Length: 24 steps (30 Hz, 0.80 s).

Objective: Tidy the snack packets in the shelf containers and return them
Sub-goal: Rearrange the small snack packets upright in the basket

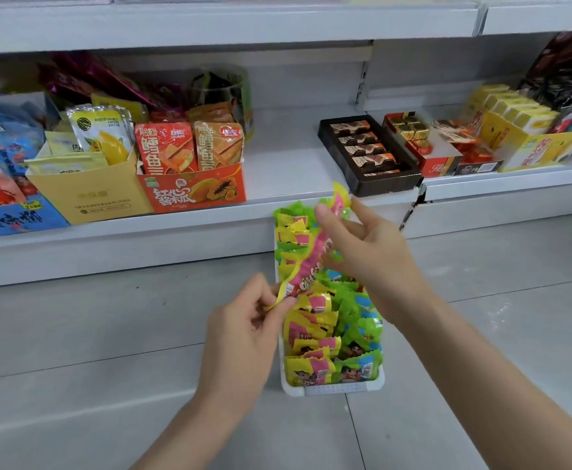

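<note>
Both hands, left (243, 330) and right (366, 245), pinch one long yellow-and-pink foil snack packet (311, 262) by its ends, above the white plastic basket (338, 390) on the floor. The tidying step is probably in hand; next, lay it straight among the rows.

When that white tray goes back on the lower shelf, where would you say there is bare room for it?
The shelf is bare between the orange papaya box and the black chocolate tray, straight behind the white tray. Left of the papaya box and right of the chocolate tray, boxes stand packed side by side.
</note>
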Available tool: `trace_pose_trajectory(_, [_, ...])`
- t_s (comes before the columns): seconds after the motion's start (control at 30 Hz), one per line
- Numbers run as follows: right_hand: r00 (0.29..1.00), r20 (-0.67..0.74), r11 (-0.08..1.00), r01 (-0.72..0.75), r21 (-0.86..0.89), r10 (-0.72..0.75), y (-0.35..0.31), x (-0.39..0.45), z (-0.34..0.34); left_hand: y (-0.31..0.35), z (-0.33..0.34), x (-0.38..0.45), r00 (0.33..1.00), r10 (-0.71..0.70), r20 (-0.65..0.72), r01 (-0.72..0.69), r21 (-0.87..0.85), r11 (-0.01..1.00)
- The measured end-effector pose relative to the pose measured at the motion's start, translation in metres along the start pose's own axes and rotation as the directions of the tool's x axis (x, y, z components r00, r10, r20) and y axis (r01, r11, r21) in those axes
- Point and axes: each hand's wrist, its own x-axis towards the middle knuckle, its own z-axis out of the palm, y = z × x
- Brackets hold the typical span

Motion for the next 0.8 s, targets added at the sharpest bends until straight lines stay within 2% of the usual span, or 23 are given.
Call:
trace_pose_trajectory(0.07, [0.999,-0.025,0.999,0.029,-0.021,-0.029,0.0,-0.002,0.004,0.0,-0.002,0.001,0.954,0.301,0.006,-0.29,0.285,0.914])
trace_pose_trajectory(0.1, [0.998,-0.057,1.0,0.029,-0.003,-0.03,-0.002,-0.002,0.004,0.001,-0.003,0.0,0.921,0.387,0.04,-0.372,0.378,0.848])
trace_pose_trajectory(0.13, [0.998,-0.069,0.999,0.011,0.054,-0.008,-0.003,-0.001,0.002,0.0,-0.004,-0.001,0.912,0.405,0.055,-0.392,0.4,0.828])
trace_pose_trajectory(0.17, [0.998,-0.053,0.99,-0.017,0.139,0.025,-0.005,-0.001,-0.001,-0.001,-0.004,-0.002,0.932,0.356,0.061,-0.354,0.352,0.866])
trace_pose_trajectory(0.2, [0.999,-0.016,0.973,-0.04,0.227,0.045,-0.006,-0.001,-0.004,0.001,-0.005,-0.003,0.967,0.247,0.067,-0.256,0.241,0.936])
trace_pose_trajectory(0.23, [0.998,0.023,0.952,-0.054,0.3,0.05,-0.007,-0.001,-0.007,0.003,-0.005,-0.003,0.991,0.095,0.09,-0.102,0.076,0.992])
trace_pose_trajectory(0.27, [0.997,0.053,0.935,-0.069,0.349,0.054,-0.009,-0.001,-0.008,0.006,-0.006,-0.003,0.987,-0.065,0.149,0.085,-0.126,0.988])
trace_pose_trajectory(0.33, [0.995,0.084,0.911,-0.082,0.405,0.052,-0.011,0.0,-0.009,0.01,-0.005,-0.003,0.922,-0.286,0.261,0.378,-0.448,0.81])
trace_pose_trajectory(0.4, [0.994,0.098,0.893,-0.087,0.442,0.048,-0.013,0.001,-0.009,0.008,-0.004,0.0,0.869,-0.367,0.331,0.494,-0.534,0.686])
trace_pose_trajectory(0.47, [0.994,0.099,0.879,-0.084,0.47,0.042,-0.013,0.002,-0.008,0.009,-0.004,0.0,0.839,-0.342,0.423,0.537,-0.545,0.644])
trace_pose_trajectory(0.5, [0.995,0.087,0.877,-0.074,0.475,0.037,-0.013,0.002,-0.008,0.009,-0.003,0.0,0.843,-0.31,0.439,0.523,-0.538,0.661])
trace_pose_trajectory(0.6, [1.0,0.005,0.918,-0.02,0.396,0.019,-0.009,0.006,-0.011,0.008,-0.002,0.0,0.886,-0.274,0.373,0.44,-0.494,0.75])
trace_pose_trajectory(0.7, [0.999,0.007,0.946,-0.048,0.321,0.049,-0.005,0.008,-0.014,0.005,-0.002,0.001,0.896,-0.284,0.342,0.427,-0.486,0.762])
trace_pose_trajectory(0.8, [0.997,0.013,0.936,-0.076,0.343,0.076,-0.004,0.009,-0.016,0.003,-0.003,0.0,0.892,-0.283,0.351,0.432,-0.485,0.76])
